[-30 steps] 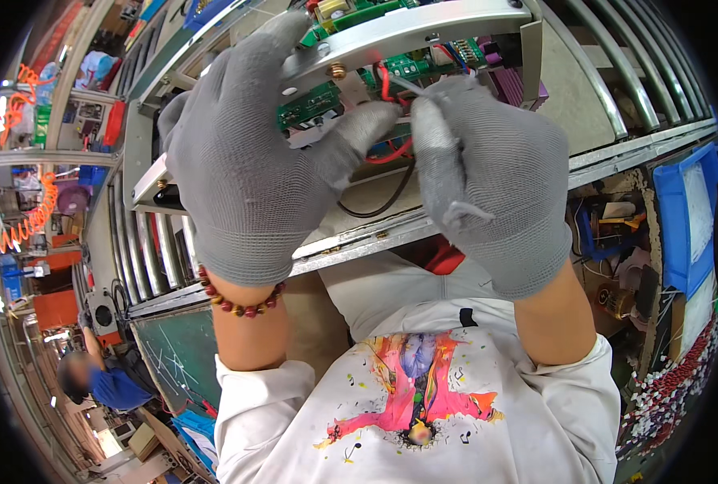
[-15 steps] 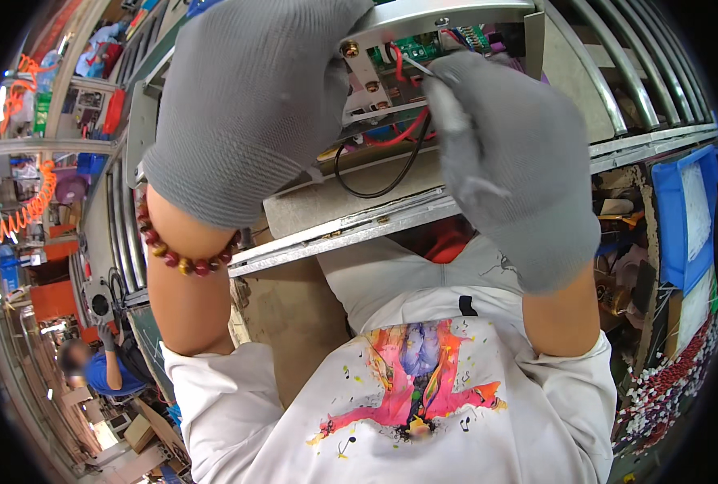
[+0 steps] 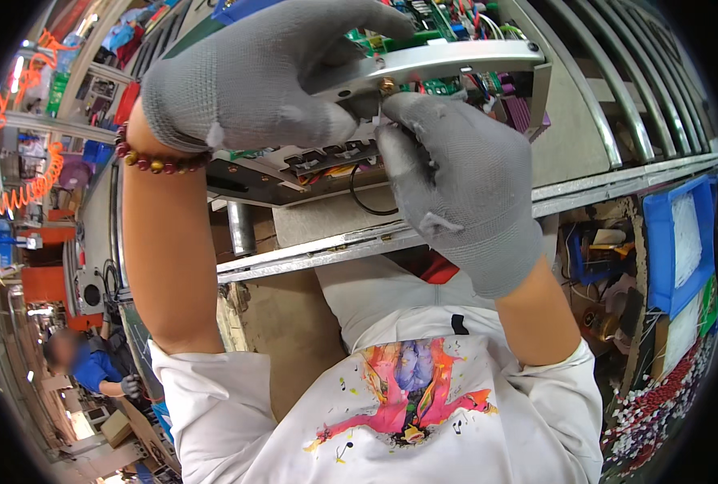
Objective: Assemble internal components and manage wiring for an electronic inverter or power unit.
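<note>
The left hand has its fingers clamped on the metal bracket, hiding the bracket's left end; below the bracket, right hand fingers pinch something unseen.

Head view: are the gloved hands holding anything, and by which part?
The left hand grips the silver metal chassis frame with green circuit boards by its near left edge. The right hand pinches at a small brass screw under that edge; whether it holds it cannot be told.
</note>
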`<state>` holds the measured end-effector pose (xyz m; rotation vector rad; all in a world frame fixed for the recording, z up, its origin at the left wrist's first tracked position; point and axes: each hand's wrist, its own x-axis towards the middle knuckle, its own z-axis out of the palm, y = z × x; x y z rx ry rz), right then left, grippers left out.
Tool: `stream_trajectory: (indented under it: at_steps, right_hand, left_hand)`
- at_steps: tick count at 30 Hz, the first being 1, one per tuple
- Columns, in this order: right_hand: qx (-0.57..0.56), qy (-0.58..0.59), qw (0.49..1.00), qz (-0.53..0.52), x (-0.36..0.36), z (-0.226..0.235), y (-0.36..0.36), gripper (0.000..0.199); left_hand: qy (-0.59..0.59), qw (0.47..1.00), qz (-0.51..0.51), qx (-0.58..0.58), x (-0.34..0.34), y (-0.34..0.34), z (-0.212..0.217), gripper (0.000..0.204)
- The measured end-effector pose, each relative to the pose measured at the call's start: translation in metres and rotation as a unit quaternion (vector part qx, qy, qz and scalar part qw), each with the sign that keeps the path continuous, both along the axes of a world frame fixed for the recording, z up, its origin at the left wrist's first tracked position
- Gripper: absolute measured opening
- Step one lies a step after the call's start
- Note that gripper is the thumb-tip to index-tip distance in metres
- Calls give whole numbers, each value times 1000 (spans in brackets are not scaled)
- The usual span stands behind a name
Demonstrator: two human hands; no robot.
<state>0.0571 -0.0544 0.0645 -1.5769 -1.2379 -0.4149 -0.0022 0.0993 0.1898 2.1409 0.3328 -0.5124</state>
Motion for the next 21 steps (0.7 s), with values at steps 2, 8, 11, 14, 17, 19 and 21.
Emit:
stream_trajectory:
  at_steps: [2,8,11,14,17,19,21]
  right_hand:
    - [-17,9,1000,14,-9,7,3,9]
    - [11,45,998,-39,0,-4,3,10]
    - [16,122,992,14,5,3,-3,7]
    - [26,141,987,69,10,9,-6,4]
    - [-3,156,982,107,21,13,-11,7]
    - [-33,144,979,142,25,21,-16,9]
    - [-57,107,982,143,33,21,-18,10]
  left_hand:
    - [-223,968,-113,-3,-17,21,-24,68]
    - [-159,985,4,70,-32,-16,-20,65]
    - [-481,762,32,432,-59,-40,-40,40]
    - [-456,791,40,406,-52,-50,-77,33]
    - [-486,772,52,405,-42,-48,-87,31]
    - [-478,837,144,223,-38,-48,-92,26]
    - [-497,827,155,214,-35,-48,-94,21]
